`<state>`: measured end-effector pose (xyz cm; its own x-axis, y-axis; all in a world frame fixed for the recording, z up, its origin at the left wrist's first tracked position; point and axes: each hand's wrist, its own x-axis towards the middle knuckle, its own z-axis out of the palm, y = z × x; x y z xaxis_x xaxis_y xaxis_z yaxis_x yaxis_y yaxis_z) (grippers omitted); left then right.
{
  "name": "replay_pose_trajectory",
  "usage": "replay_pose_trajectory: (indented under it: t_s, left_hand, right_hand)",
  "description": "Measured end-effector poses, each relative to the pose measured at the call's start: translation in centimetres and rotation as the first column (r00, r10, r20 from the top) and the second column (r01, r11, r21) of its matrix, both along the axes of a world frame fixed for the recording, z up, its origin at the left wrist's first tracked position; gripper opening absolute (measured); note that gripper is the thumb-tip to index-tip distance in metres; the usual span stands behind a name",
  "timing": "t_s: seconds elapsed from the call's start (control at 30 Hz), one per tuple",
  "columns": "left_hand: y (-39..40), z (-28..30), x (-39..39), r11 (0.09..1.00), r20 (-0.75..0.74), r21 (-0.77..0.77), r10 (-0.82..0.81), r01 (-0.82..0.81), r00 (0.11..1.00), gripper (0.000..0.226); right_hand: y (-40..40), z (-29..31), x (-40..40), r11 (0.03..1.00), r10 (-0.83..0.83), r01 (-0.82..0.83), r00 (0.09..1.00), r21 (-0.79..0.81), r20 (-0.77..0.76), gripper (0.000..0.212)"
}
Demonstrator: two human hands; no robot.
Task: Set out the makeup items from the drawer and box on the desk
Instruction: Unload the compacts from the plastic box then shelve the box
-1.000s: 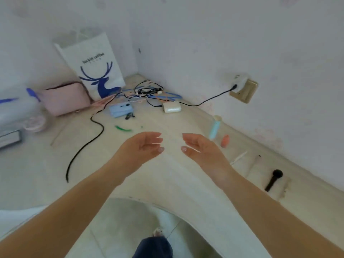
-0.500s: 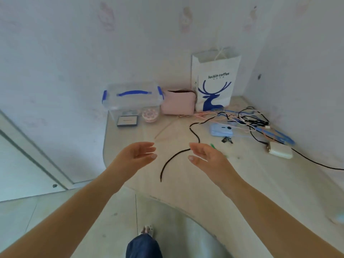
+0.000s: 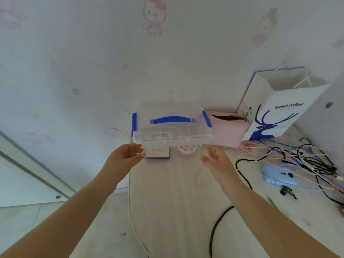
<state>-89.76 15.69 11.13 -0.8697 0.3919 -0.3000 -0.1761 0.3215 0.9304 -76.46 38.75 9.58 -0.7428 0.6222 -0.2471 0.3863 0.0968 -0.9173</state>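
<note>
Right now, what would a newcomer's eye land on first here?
The clear storage box with a blue handle, at the desk's back against the wall, both open hands reaching toward it: left hand, right hand. To its right stand a pink pouch and a deer-printed paper bag.

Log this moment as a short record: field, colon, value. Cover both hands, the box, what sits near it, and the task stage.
left hand: open, just short of the box's left front corner, holding nothing
right hand: open, near the box's right front corner, holding nothing
box: clear plastic, blue handle and latches, lid on, against the wall
seen through box front: small dark-edged case, round pink item
right of box: pink pouch, then white paper bag
desk: cables tangled at right
stage: box not yet opened
</note>
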Motion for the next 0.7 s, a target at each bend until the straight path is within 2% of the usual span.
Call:
replay_pose_trajectory:
  t_s: [0.07, 0.17, 0.23, 0.33, 0.4, 0.5, 0.57, 0.7]
  left_hand:
    - [0.5, -0.6, -1.9, 0.998, -0.041, -0.024, 0.061, -0.062, 0.997, 0.035]
    - [1.3, -1.3, -3.9, 0.986, -0.082, -0.070, 0.143, -0.148, 0.986, 0.050]
    - [1.9, -2.0, -5.0, 0.983, -0.035, -0.071, 0.167, -0.170, 0.985, 0.061]
    - [2.5, -2.8, -6.0, 0.991, 0.125, -0.004, 0.133, -0.134, 0.983, 0.075]
    - [3.0, -3.1, -6.1, 0.997, 0.184, 0.040, 0.057, -0.065, 0.981, 0.068]
    - [3.8, -3.2, -6.2, 0.991, 0.214, 0.126, 0.021, -0.049, 0.977, 0.034]
    - [4.1, -3.0, -6.3, 0.988, 0.198, 0.149, 0.019, -0.049, 0.980, 0.019]
    - [3.7, -2.6, -5.9, 0.987, 0.187, 0.152, 0.018, -0.047, 0.982, 0.020]
  right_hand:
    - [0.7, -0.2, -1.5, 0.995, -0.100, 0.100, 0.995, -0.004, 0.001, 0.051]
    - [2.1, -0.6, -3.4, 0.973, -0.208, 0.209, 0.978, -0.102, 0.021, 0.059]
    - [3.0, -0.6, -4.6, 0.952, -0.244, 0.250, 0.968, -0.174, 0.056, 0.063]
    - [4.3, -0.9, -6.0, 0.931, -0.237, 0.251, 0.968, -0.266, 0.085, 0.062]
    - [4.9, -1.1, -6.8, 0.921, -0.209, 0.232, 0.972, -0.313, 0.108, 0.058]
    - [5.6, -1.3, -7.8, 0.903, -0.205, 0.245, 0.968, -0.353, 0.147, 0.048]
    - [5.6, -1.5, -8.1, 0.904, -0.213, 0.248, 0.968, -0.347, 0.135, 0.043]
    - [4.7, -1.7, -7.5, 0.917, -0.248, 0.260, 0.965, -0.302, 0.079, 0.034]
